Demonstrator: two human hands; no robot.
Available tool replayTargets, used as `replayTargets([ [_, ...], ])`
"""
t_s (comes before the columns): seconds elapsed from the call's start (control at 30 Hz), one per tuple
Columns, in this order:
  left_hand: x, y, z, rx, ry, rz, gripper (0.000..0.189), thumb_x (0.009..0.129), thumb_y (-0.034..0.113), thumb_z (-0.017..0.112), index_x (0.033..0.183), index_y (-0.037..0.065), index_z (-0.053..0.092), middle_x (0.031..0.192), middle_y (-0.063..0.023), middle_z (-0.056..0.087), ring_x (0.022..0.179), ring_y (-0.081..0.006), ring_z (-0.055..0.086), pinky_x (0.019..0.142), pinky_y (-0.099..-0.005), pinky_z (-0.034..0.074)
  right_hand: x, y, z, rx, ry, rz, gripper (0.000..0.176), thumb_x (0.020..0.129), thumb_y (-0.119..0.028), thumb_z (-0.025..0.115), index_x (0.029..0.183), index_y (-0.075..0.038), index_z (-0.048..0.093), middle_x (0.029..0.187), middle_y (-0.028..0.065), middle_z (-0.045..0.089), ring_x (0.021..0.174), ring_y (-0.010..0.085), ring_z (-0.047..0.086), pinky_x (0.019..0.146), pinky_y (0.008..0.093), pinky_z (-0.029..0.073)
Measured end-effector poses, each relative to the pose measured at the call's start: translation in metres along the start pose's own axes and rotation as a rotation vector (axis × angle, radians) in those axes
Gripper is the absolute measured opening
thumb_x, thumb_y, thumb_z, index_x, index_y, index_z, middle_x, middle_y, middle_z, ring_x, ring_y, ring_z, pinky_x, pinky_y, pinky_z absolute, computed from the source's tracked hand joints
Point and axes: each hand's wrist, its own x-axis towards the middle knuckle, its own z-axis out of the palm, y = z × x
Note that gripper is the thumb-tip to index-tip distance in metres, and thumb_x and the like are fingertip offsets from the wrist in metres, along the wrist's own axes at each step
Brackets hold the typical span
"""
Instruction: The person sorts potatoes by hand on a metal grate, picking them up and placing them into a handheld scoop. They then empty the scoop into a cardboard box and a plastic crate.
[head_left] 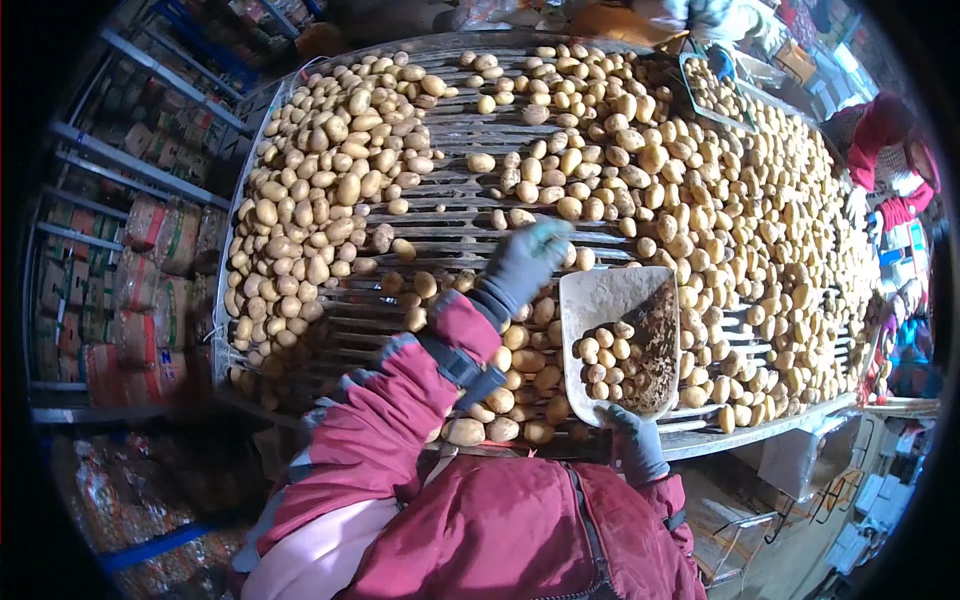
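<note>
My left hand [525, 262], in a grey glove, is over the middle of a slatted table [458, 222], with loose potatoes [540, 172] close around it. Its fingers point to the right and are smeared by motion, so I cannot tell whether they hold anything. Near the front edge, my right hand [637, 446], also gloved, grips a pale, dirt-stained scoop [608, 298] at its near end. Several small potatoes [603, 362] lie in the scoop's left part. Larger potatoes [536, 360] sit on the slats between the scoop and my left forearm.
A heap of potatoes [335, 165] covers the table's left side, and a wide spread [760, 230] fills the right. At the back right stands a green-rimmed crate [718, 95] of potatoes. Another person [890, 150] works at the right edge. Filled sacks [160, 300] are stacked at left.
</note>
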Motion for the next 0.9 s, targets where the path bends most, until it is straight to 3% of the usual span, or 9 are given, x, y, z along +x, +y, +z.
replayTargets([
  [0.1,-0.031,0.033,0.040,-0.222,-0.281,-0.113,0.029,0.095,0.015,0.070,0.122,0.006,0.067,0.112,-0.0068,0.070,0.096,-0.0152,0.067,0.091,-0.0305,0.054,-0.004,-0.022,0.007,0.277,0.070,0.256,0.028,0.090,-0.005,0.062,0.116,-0.004,0.073,0.108,0.0084,0.073,0.095,0.0207,0.069,0.082,0.0327,0.055],
  [0.2,-0.050,0.031,0.056,-0.547,-0.348,-0.276,0.033,0.094,0.017,0.072,0.124,0.006,0.066,0.123,-0.0095,0.066,0.092,-0.0162,0.069,0.089,-0.0312,0.057,-0.011,-0.022,0.000,-0.578,-0.119,-0.094,0.027,0.092,-0.005,0.059,0.115,-0.004,0.073,0.108,0.0072,0.073,0.096,0.0193,0.069,0.083,0.0325,0.054],
  [0.33,-0.021,0.022,-0.025,0.077,-0.127,-0.092,0.029,0.091,0.021,0.073,0.113,0.003,0.072,0.098,-0.0107,0.073,0.093,-0.0175,0.068,0.085,-0.0309,0.055,-0.011,-0.010,-0.008,-0.831,-0.176,-0.130,0.026,0.100,-0.013,0.055,0.119,-0.008,0.072,0.109,0.0092,0.073,0.100,0.0240,0.068,0.091,0.0369,0.052],
  [0.4,-0.007,-0.013,-0.067,0.271,-0.044,-0.079,0.034,0.093,0.029,0.071,0.115,0.004,0.072,0.099,-0.0107,0.073,0.093,-0.0192,0.068,0.087,-0.0343,0.054,-0.009,-0.008,0.001,0.084,-0.041,0.199,0.026,0.101,-0.016,0.055,0.118,-0.007,0.072,0.109,0.0100,0.073,0.102,0.0223,0.067,0.094,0.0367,0.051],
  [0.43,0.002,-0.053,-0.080,0.274,0.038,-0.143,0.033,0.095,0.028,0.070,0.116,0.003,0.071,0.104,-0.0109,0.073,0.095,-0.0187,0.068,0.089,-0.0338,0.054,-0.012,-0.009,-0.010,-0.579,-0.168,0.016,0.028,0.101,-0.018,0.054,0.120,-0.004,0.070,0.112,0.0092,0.071,0.106,0.0201,0.065,0.098,0.0367,0.048],
  [0.57,0.046,-0.111,-0.124,0.277,0.036,-0.321,0.030,0.096,0.020,0.065,0.120,0.003,0.068,0.112,-0.0093,0.073,0.101,-0.0154,0.067,0.091,-0.0326,0.053,-0.010,0.015,-0.011,-0.762,-0.115,-0.378,0.020,0.096,-0.006,0.057,0.109,-0.001,0.072,0.097,0.0092,0.072,0.087,0.0171,0.066,0.079,0.0314,0.052],
  [0.67,0.081,-0.153,-0.125,0.599,0.100,0.044,0.028,0.091,0.016,0.062,0.116,0.007,0.070,0.120,-0.0155,0.070,0.106,-0.0282,0.068,0.092,-0.0370,0.053,-0.014,0.022,-0.009,-0.230,0.026,-0.048,0.018,0.097,-0.008,0.059,0.108,-0.001,0.072,0.095,0.0075,0.071,0.084,0.0172,0.065,0.075,0.0316,0.052],
  [0.73,0.099,-0.112,-0.113,0.854,-0.003,-0.050,0.027,0.083,0.014,0.066,0.110,0.013,0.072,0.113,-0.0193,0.066,0.107,-0.0370,0.064,0.092,-0.0430,0.052,-0.014,0.031,-0.025,-0.531,-0.122,0.127,0.036,0.084,-0.012,0.065,0.119,-0.006,0.069,0.109,0.0107,0.072,0.104,0.0283,0.067,0.094,0.0373,0.050],
  [0.9,0.127,-0.136,-0.102,0.987,-0.081,-0.096,0.034,0.079,0.016,0.073,0.112,0.010,0.070,0.109,-0.0181,0.064,0.106,-0.0366,0.065,0.091,-0.0446,0.052,-0.016,-0.003,0.000,-0.374,-0.004,0.166,0.019,0.097,-0.007,0.059,0.112,-0.002,0.071,0.094,0.0041,0.071,0.085,0.0200,0.065,0.075,0.0354,0.053],
])
